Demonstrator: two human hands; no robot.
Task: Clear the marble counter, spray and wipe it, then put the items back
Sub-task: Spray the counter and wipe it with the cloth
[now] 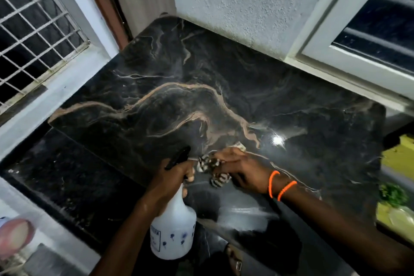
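Note:
The black marble counter [201,87] with tan veins fills the middle of the view, and nothing stands on it. My left hand [172,177] grips the neck of a white spray bottle [173,228] with a black nozzle that points up and right over the counter's front part. Just right of it, my right hand [239,170] presses a black-and-white patterned cloth [212,170] onto the marble. Two orange bands circle my right wrist. A wet smear shines on the stone near my right forearm.
A barred window [33,29] lies to the left and a white-framed window [369,36] at the back right. A lower dark ledge [56,175] adjoins the counter's left side. Green and yellow items [396,199] sit off the right edge. A pink object [13,235] shows at lower left.

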